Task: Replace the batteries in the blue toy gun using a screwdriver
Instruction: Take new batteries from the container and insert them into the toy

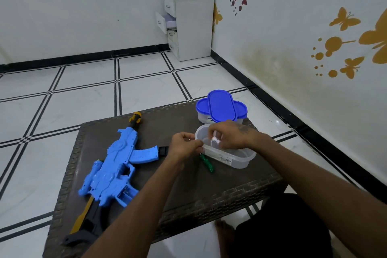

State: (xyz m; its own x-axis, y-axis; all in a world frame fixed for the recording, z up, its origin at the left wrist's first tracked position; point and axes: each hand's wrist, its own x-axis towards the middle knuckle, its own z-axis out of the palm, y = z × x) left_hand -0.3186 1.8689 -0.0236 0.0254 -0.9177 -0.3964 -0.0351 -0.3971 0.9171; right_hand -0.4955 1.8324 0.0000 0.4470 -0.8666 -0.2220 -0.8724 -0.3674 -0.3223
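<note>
White floor tiles with black grid lines run back to a white drawer cabinet (189,25) in the corner, where one drawer stands pulled out; butterfly stickers (345,46) dot the right wall. Nearer the camera, a dark woven desk (219,201) carries everything. On its left part lies the blue toy gun (114,168) on its side, muzzle pointing away, its black and yellow stock reaching the near edge. A clear open container (228,154) sits right of centre, and behind it a second container with a blue lid (200,107) has another blue lid (222,106) resting loose on top. A green-handled screwdriver (207,163) lies on the desk just beside the open container's near wall. The left hand (183,145) holds the container's rim, fingers curled onto it. The right hand (231,135) reaches into the container, its grip pinched together on a small white object (215,138), too small to identify.
</note>
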